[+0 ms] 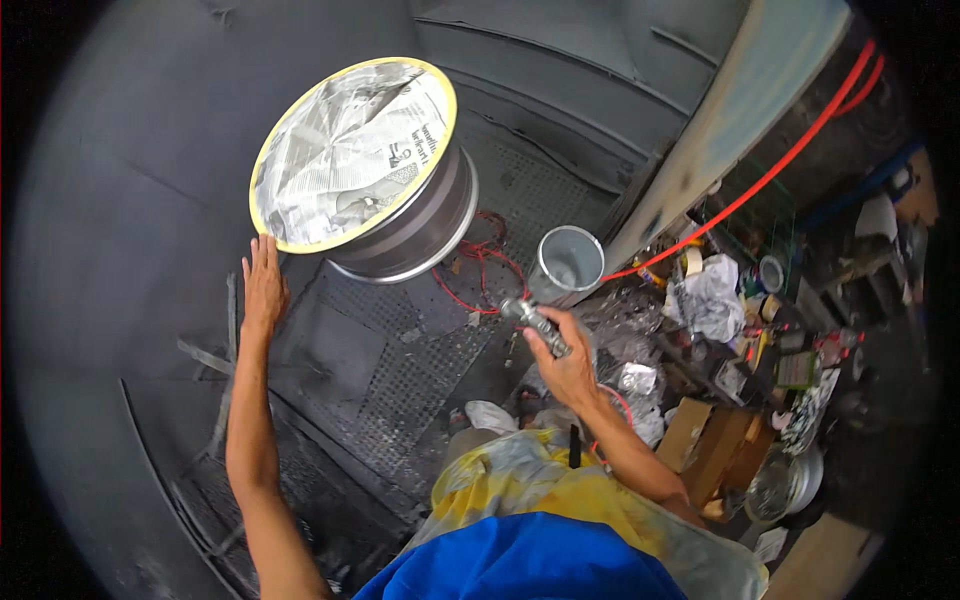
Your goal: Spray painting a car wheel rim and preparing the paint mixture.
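Note:
A wheel rim [420, 225] stands tilted at the upper left. Its face is covered with newspaper [345, 150], edged all round by yellow masking tape [452, 105]. My left hand [264, 288] has its fingers stretched out flat, the tips at the taped lower left edge; whether they press on it I cannot tell. In my right hand [570, 368] is a metal spray gun [538, 325], its head toward the rim. Just beyond the gun sits a grey open-topped cylindrical container [545, 280]; I cannot tell whether the two are joined.
A red hose [740, 205] runs from beside the container to the upper right; a thinner red cord [465, 300] lies coiled under the rim. Crumpled paper [708, 298], a cardboard box [715, 450] and other clutter crowd the right. Metal bars [222, 400] stand at the left.

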